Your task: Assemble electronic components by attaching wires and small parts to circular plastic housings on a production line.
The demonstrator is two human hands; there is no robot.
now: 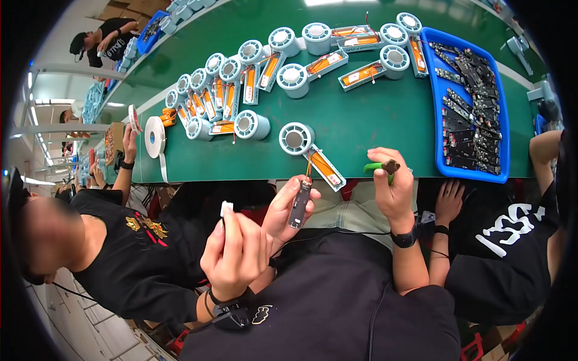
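Observation:
My left hand (282,210) holds a narrow dark circuit board (299,206) between thumb and fingers. Thin wires run from its top to a light-blue handheld fan (296,139) on the table. The fan's opened handle (325,168), with orange inside, points toward me at the table edge. To the right, my right hand (394,191) is closed around a green-handled tool with a dark head, apparently pliers (391,166). A co-worker's hand (236,249) reaches in before my left forearm, pinching a small white piece (226,208).
Several more light-blue fans (317,38) with opened handles lie across the green table (361,126). A blue tray (506,120) of dark circuit boards is at right. White tape (155,137) stands at left. Co-workers sit close on both sides.

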